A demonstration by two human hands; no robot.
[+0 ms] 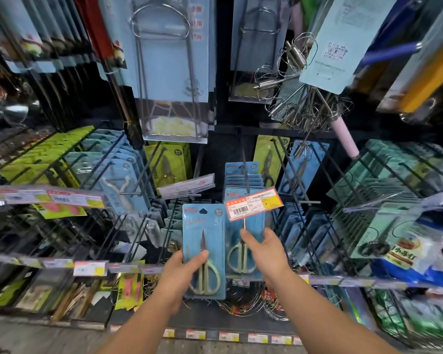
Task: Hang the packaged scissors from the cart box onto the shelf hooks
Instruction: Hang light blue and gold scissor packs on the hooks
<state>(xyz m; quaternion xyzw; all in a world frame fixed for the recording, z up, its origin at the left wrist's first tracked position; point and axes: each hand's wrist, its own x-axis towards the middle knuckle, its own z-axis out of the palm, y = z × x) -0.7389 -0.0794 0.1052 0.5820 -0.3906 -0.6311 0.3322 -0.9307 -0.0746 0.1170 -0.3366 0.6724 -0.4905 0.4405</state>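
While our left hand (pixel 183 261) grips 1 spare scissors pack (pixel 203 251), our right hand (pixel 262 247) pinches the front pack (pixel 243 241) on the hook (pixel 246 180). Next, we judge: thread the spare's hang hole onto that hook.

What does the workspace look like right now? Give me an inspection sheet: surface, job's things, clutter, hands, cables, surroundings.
Surface: wire hook shelf with price rails; no table seen.
Job's things: loose blue scissors pack, upright, off any hook; front hung scissors pack on the middle hook behind an orange price tag, more packs stacked behind it. Cart box not in view.
Clutter: wire whisks hanging above right; green scissors packs; snack bags at right.
Hands: left hand grips the loose pack, thumb across its front; right hand pinches the hung pack's right edge.
Cables: nothing seen.
Surroundings: shop aisle, floor below, shelf-edge labels along the bottom.
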